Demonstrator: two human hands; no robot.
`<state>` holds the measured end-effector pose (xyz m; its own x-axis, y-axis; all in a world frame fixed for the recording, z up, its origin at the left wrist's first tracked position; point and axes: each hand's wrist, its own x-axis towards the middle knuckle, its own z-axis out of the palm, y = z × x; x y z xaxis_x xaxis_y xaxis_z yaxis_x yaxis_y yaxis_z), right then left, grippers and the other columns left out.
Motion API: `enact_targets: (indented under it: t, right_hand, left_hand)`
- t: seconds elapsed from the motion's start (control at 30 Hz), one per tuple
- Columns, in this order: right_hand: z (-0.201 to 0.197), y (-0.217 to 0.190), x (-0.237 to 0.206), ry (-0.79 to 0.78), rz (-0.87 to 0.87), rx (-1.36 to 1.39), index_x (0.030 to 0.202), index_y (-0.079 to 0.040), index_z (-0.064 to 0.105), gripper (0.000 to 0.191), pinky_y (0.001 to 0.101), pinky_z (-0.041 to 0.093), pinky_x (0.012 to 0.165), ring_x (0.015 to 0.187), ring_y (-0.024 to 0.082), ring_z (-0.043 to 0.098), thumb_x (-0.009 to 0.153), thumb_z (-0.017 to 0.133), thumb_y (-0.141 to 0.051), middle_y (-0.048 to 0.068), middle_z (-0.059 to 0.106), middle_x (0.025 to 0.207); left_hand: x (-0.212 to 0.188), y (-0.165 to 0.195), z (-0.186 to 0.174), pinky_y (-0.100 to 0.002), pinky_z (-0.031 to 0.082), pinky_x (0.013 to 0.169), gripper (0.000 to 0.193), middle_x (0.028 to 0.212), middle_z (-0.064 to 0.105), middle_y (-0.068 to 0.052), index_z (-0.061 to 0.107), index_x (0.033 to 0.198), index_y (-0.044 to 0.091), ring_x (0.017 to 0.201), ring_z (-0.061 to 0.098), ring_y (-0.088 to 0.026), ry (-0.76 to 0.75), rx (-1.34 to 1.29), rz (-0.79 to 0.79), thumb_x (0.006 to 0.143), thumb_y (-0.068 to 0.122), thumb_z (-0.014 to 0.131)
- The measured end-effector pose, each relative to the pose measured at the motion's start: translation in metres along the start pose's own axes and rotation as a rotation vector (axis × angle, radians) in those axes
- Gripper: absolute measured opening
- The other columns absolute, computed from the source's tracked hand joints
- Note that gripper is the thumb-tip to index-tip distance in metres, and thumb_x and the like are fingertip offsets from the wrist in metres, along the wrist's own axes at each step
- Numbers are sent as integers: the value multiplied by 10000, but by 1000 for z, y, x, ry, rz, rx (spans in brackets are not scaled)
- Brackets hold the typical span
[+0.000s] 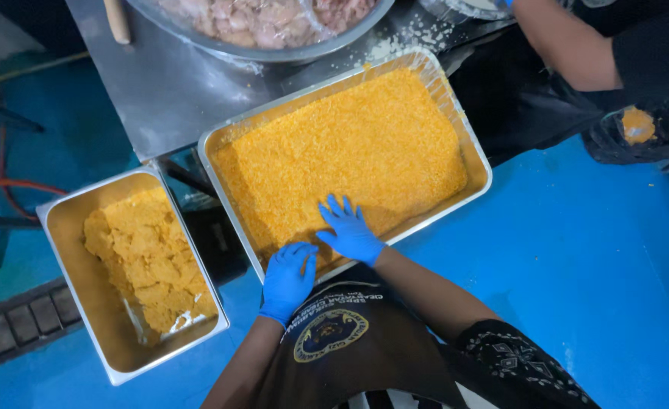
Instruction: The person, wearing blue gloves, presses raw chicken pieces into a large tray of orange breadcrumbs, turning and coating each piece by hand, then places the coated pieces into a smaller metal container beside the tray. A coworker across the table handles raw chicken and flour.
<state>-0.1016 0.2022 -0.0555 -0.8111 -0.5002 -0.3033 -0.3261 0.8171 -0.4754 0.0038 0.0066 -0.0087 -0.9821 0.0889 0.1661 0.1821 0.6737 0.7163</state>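
Two blue-gloved hands work at the near edge of a large rectangular metal tray (477,155) filled with orange breadcrumbs (350,144); the left hand (287,279) lies palm down with fingers loosely curled over the crumbs at the tray's near rim, and the right hand (350,231), just beside it and a little further in, is spread flat with fingers splayed, pressing down on the crumb bed; neither hand visibly grips anything, though whatever may lie buried beneath the palms is hidden, so I cannot tell if a piece is under them. Judging by its look, the crumb is light, dry and loose, likely to scatter and cling to gloves, so it wants scooping from below or pressing from above rather than pinching; a coated piece would probably be soft and shed its coating if squeezed, best lifted by its edges. To the left of the left hand, well apart, stands one smaller deep metal pan (62,265) holding a heap of crumbed pieces (149,261), too merged to count; beyond the right hand sits one wide round metal bowl of pale raw meat (259,23); one co-worker's bare forearm (569,45) shows at the far right.
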Motion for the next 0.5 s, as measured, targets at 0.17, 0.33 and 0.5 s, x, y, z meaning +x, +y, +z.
enact_targets:
  t: [0.17, 0.33, 0.5]
  right_hand:
    - [-12, 23, -12, 68, 20, -130, 1598, -221, 313, 815, 703, 164, 1149, 1520, 498, 166, 917, 628, -540, 232, 184, 1675]
    - [-3, 33, -7, 89, 12, -134, 1597, -178, 329, 802, 638, 188, 1192, 1509, 467, 241, 939, 613, -537, 221, 292, 1642]
    - [-4, 50, 2, 318, -105, -226, 1472, -142, 532, 642, 603, 294, 1127, 1416, 442, 418, 919, 662, -442, 198, 521, 1501]
  left_hand:
    - [7, 5, -5, -471, 478, 916, 262, 1164, 691, -101, 698, 1166, 135, 1086, 631, -330, -91, 10, -42, 928, 230, 641]
    - [10, 10, -6, -473, 486, 871, 197, 1075, 699, -111, 705, 1086, 127, 1028, 640, -336, -115, 26, -62, 945, 243, 632]
    - [10, 9, -3, -456, 494, 845, 173, 980, 718, -90, 690, 842, 97, 966, 656, -325, -65, -34, -52, 908, 256, 669]
